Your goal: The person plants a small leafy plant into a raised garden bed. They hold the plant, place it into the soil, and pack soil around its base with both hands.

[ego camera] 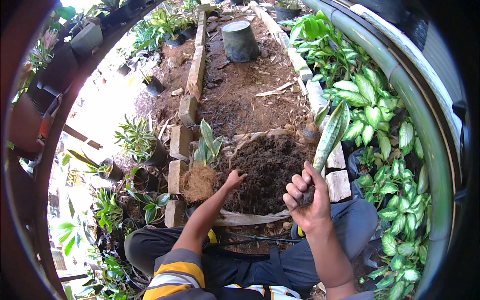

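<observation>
My right hand [308,198] is raised and closed around the base of a snake plant leaf [329,137], which points up and away from me. Dark soil clings below my fingers there. Over the left part of a heap of dark soil [268,168] is my left hand [237,179]; its fingers are bent, and what lies under them is hidden. The heap rests on a pale sack [251,219] with a rolled edge. Left of that hand lies a snake plant [208,142] with a fibrous root ball [198,183]. Another small snake plant with roots [310,134] sits at the heap's far right.
Lines of bricks [197,71] [338,185] border the soil bed on both sides. An upturned black pot [240,41] stands farther off. Potted plants [144,146] crowd the left; variegated dieffenbachia [371,97] fills the right beside a green bamboo pole [423,123].
</observation>
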The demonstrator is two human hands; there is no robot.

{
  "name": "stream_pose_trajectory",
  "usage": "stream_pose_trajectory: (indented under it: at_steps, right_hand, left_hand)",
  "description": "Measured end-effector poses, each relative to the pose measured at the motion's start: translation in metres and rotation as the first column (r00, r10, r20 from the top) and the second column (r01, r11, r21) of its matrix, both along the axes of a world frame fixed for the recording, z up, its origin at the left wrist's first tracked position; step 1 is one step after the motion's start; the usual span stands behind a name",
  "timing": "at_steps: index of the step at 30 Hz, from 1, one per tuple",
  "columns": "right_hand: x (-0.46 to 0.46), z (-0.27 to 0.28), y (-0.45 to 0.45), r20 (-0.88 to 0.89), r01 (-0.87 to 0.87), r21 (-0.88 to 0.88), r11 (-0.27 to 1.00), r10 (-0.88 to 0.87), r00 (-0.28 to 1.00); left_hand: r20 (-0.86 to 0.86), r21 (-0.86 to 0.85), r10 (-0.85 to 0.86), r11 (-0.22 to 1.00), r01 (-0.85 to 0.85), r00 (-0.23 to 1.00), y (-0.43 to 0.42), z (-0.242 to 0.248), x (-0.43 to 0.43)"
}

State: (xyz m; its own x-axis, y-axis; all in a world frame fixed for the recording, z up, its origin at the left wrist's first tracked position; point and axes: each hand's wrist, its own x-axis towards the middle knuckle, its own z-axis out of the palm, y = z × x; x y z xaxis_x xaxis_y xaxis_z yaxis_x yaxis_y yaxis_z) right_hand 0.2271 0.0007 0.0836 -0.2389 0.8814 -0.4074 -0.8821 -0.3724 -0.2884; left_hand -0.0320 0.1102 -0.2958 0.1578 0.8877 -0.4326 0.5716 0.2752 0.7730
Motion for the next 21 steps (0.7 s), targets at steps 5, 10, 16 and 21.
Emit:
stream_pose_trajectory:
  at_steps: [5,10,16,21]
  right_hand:
    - [0.000,0.002,-0.001,-0.039,0.019,-0.008,1.000,-0.020,0.999]
    - [-0.004,0.001,-0.001,-0.033,0.017,-0.009,1.000,-0.017,0.999]
    - [-0.009,-0.006,0.003,-0.008,0.026,-0.028,0.999,-0.027,1.000]
    - [-0.014,-0.014,0.010,0.083,0.039,-0.026,0.999,-0.037,0.996]
  left_hand:
    - [-0.151,0.053,0.229,0.973,-0.223,0.962,-0.035,-0.011,0.008]
    - [-0.159,0.200,0.285,0.947,-0.252,0.945,-0.052,0.008,0.013]
    - [0.355,-0.369,0.541,0.831,-0.417,0.763,-0.048,0.035,0.023]
    - [0.469,-0.423,0.473,0.862,-0.280,0.746,-0.040,0.042,0.026]
